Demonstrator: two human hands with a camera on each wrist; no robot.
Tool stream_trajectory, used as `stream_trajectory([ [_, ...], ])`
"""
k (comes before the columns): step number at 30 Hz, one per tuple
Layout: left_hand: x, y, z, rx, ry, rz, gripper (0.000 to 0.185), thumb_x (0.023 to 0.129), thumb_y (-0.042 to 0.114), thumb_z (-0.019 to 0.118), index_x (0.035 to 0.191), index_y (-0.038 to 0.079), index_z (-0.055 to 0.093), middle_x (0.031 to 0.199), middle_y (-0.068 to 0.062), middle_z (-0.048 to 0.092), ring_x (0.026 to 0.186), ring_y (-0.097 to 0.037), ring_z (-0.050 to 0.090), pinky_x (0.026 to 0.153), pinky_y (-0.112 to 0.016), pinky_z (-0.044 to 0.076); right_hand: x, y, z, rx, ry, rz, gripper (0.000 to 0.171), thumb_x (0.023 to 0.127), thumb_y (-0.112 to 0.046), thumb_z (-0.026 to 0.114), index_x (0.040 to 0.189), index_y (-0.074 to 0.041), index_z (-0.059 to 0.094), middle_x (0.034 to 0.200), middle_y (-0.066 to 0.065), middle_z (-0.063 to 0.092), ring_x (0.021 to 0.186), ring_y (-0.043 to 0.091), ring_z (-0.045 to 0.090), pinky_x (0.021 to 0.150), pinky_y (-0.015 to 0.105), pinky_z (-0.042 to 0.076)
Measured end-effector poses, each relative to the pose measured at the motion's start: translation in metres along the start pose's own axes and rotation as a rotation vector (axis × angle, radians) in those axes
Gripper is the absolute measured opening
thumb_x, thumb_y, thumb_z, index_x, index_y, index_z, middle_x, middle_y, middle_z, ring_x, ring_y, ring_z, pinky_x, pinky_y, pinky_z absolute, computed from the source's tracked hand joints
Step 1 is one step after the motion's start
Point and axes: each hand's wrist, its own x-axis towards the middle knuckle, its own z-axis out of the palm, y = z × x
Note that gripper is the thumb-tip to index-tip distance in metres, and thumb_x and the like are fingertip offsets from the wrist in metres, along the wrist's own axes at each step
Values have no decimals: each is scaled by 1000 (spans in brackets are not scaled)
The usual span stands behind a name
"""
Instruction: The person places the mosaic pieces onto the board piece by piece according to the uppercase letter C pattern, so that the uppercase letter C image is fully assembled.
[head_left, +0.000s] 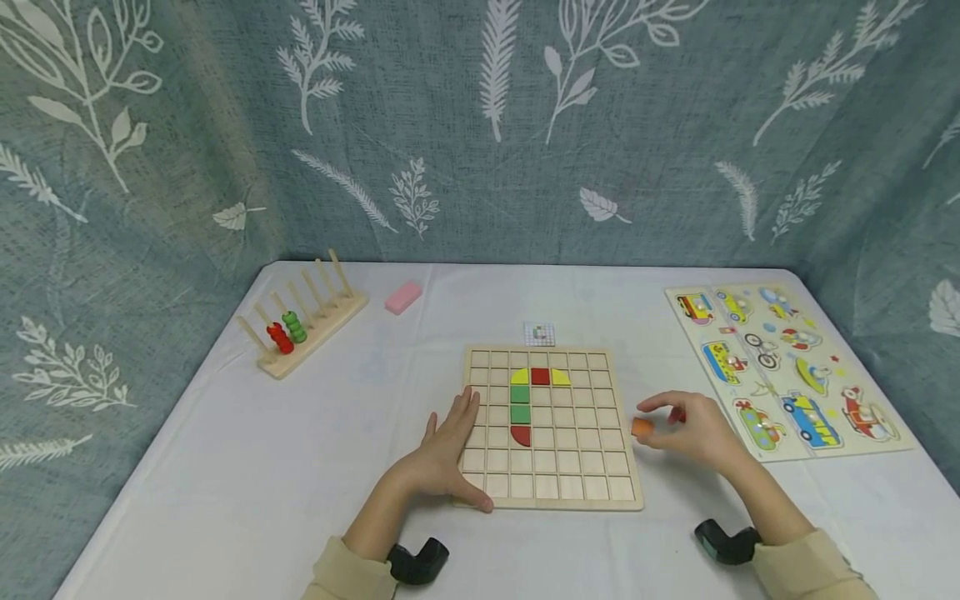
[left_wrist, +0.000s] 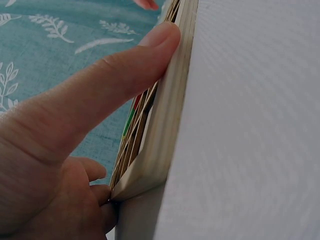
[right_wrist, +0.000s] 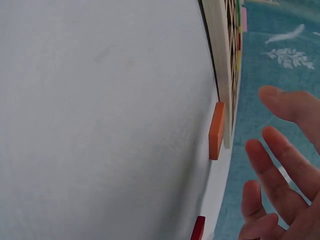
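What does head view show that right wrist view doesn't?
Head view only: the left hand resting flat on the grid board's left side, the coloured pieces set in the board, the peg rack with rings, the pink block and the vehicle puzzle.
Right wrist view only: the orange tile lies flat on the table, clear of the fingers, and a red piece lies nearby.
Both: the grid board, the orange tile, the right hand and the white table.

Pale wooden grid board (head_left: pixel 551 492) carries yellow, red and green tiles; an orange piece (head_left: pixel 642 427) sits beside it on the white worktop (head_left: pixel 225 467), teal leaf-print curtain (head_left: pixel 480 125) behind.
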Motion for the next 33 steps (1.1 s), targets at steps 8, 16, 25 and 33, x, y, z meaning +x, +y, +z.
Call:
stream_trajectory([
  [8,0,1,2,-5,-3,6,136,48,36,89,145,-2,2,152,-15,-7,138,-28,-7,105,-55,-7,2,4,0,-27,-45,35,35,63,-11,80,96,-5,70,93,6,65,68,17,42,56,27,35],
  [16,0,1,2,-3,-2,3,136,48,37,89,145,-1,2,152,-14,-7,139,-27,-6,106,-54,-7,2,7,-1,-59,-61,87,36,62,-13,81,95,-4,70,89,6,67,67,16,44,57,27,35],
  [25,-1,2,2,-1,-7,1,135,48,36,89,145,-2,3,152,-15,-6,138,-27,-6,106,-54,-6,4,10,-1,-73,-73,112,34,62,-12,81,93,-3,70,86,4,66,70,17,46,61,30,37],
  [33,-2,2,-1,-3,-5,-5,134,49,35,89,145,-2,3,152,-14,-6,138,-27,-7,106,-53,-7,7,11,1,-72,-86,100,32,63,-12,81,92,-4,70,82,1,65,68,17,45,59,29,36],
])
